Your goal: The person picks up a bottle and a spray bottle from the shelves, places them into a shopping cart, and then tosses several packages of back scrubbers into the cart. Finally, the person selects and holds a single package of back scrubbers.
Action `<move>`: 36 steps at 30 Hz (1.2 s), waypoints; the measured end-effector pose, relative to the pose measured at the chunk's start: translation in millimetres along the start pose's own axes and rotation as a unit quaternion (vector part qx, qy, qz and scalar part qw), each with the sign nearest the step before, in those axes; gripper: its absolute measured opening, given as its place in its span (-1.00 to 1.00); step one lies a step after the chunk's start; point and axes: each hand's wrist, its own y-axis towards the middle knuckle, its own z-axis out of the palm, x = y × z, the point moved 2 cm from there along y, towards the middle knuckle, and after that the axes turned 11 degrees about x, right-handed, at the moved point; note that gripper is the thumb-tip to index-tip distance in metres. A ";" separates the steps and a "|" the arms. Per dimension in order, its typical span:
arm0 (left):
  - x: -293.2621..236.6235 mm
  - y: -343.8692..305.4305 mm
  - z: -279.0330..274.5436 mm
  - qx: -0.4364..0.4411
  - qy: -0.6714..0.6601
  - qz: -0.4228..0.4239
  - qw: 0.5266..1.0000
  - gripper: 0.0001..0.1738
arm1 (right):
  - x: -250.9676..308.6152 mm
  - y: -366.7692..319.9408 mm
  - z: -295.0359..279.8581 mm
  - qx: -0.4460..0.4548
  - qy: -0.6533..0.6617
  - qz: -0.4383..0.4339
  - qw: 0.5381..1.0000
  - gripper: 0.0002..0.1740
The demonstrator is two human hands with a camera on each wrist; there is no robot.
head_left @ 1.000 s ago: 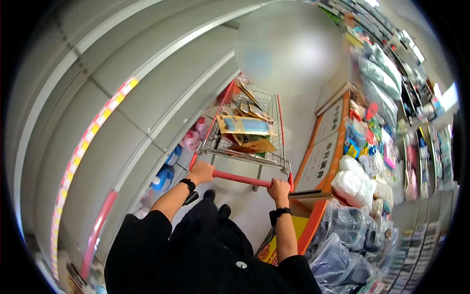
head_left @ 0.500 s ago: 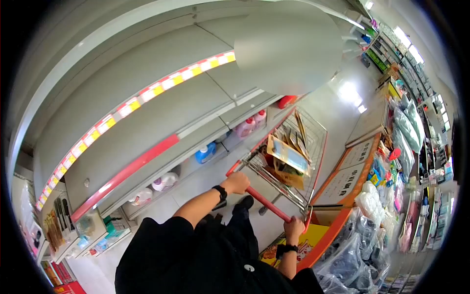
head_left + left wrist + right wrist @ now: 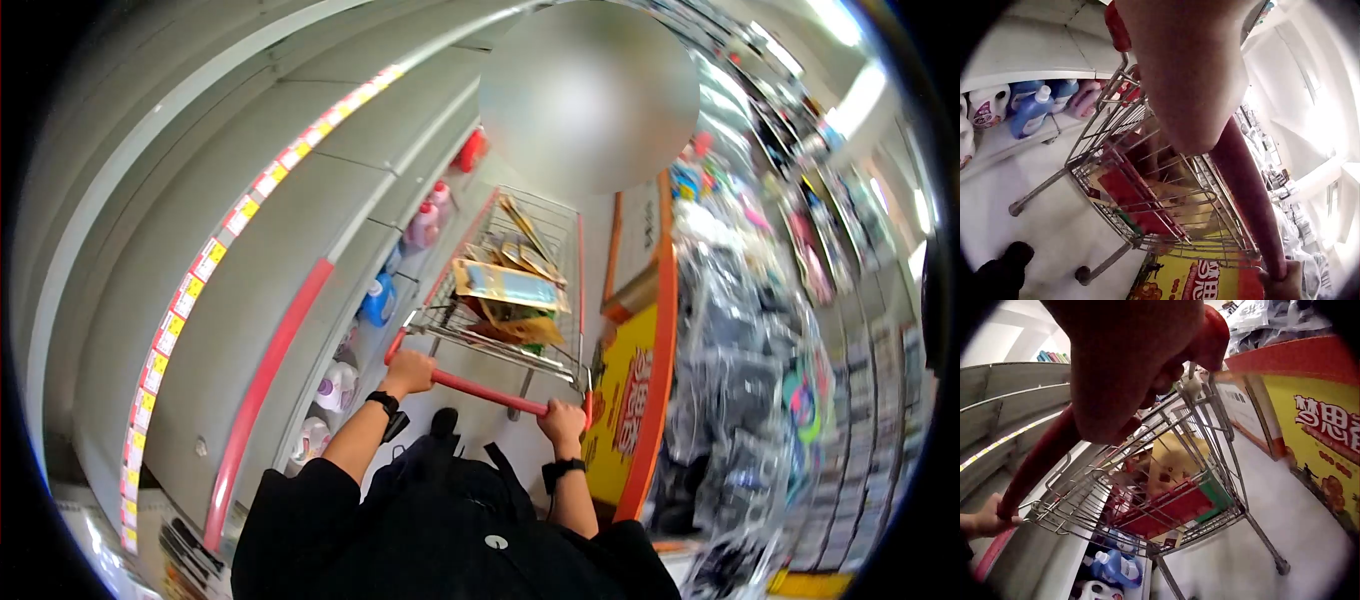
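Observation:
Both hands grip the red handlebar (image 3: 478, 388) of a wire shopping cart (image 3: 545, 208). My left hand (image 3: 409, 372) is wrapped round its left end, and my right hand (image 3: 563, 424) holds the right end. Inside the basket lie several flat packages: one tan with a blue front (image 3: 508, 287), others brown and upright toward the front. Through the wires in the right wrist view, a tan pack (image 3: 1175, 464) leans above a red one (image 3: 1160, 511). Close up, the left hand (image 3: 1185, 81) hides part of the bar in the left wrist view.
To the left run bare grey shelves with a price strip (image 3: 215, 255); blue (image 3: 379, 300), pink (image 3: 424, 226) and white bottles (image 3: 338, 386) stand on the lowest one. An orange-edged display with a yellow panel (image 3: 622, 400) flanks the cart's right, piled with plastic-wrapped goods (image 3: 740, 380).
My view swung left and back again. Bottles and the yellow panel now sit further forward beside the cart, which has rolled backward. Both hands have kept their grip on the handlebar.

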 end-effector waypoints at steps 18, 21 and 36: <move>-118.8 -287.7 104.1 -0.020 0.024 0.026 0.999 -0.72 | 24.9 -314.8 30.7 0.032 0.030 0.007 0.999 -0.80; -133.7 -339.6 124.4 -0.027 0.027 0.035 0.999 -0.70 | 40.4 -380.5 29.1 0.030 0.018 0.020 0.999 -0.81; -160.8 -591.0 214.5 -0.022 0.027 0.098 0.995 -0.77 | 142.9 -675.9 65.4 0.033 0.025 0.059 0.997 -0.81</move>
